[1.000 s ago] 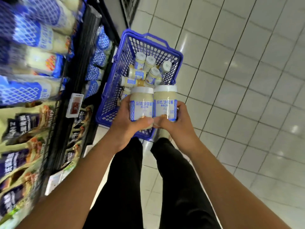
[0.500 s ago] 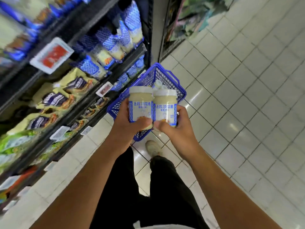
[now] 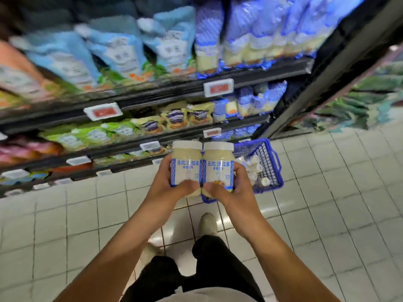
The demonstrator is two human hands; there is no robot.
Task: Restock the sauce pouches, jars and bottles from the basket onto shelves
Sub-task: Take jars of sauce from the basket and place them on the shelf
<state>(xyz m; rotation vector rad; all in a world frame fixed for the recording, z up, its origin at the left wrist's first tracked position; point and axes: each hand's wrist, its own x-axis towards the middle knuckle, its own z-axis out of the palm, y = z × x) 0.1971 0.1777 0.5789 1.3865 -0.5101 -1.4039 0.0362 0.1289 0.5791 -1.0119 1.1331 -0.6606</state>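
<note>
Nearest the camera are dark trouser legs and a pale shoe (image 3: pixel 208 223) on the tiled floor (image 3: pixel 327 225), facing the shelving. Both forearms reach forward. The left hand (image 3: pixel 172 186) wraps its fingers round the left salad-dressing jar (image 3: pixel 187 162), thumb across the lower front of the label. The right hand (image 3: pixel 233 192) clamps the right salad-dressing jar (image 3: pixel 219 164) the same way. The two jars are upright, white lids on top, pressed side by side so they touch, and are held in the air in front of the lower shelves.

Just beyond the right hand, the blue basket (image 3: pixel 270 171) sits on the floor by the end of the shelving, with small white-capped bottles (image 3: pixel 254 168) lying in it.

Farther off, the black shelves (image 3: pixel 250 77) carry rows of yellow pouches (image 3: pixel 174 116) and blue pouches (image 3: pixel 250 35), with price tags (image 3: pixel 218 88) on the rails. This part is blurred.

I judge the step to be the carry: jars out of the basket, not yet shelved. The next move calls for finding the jars' slot, which I cannot make out here, then raising both and setting them down upright, one hand letting go at a time so neither tips.
</note>
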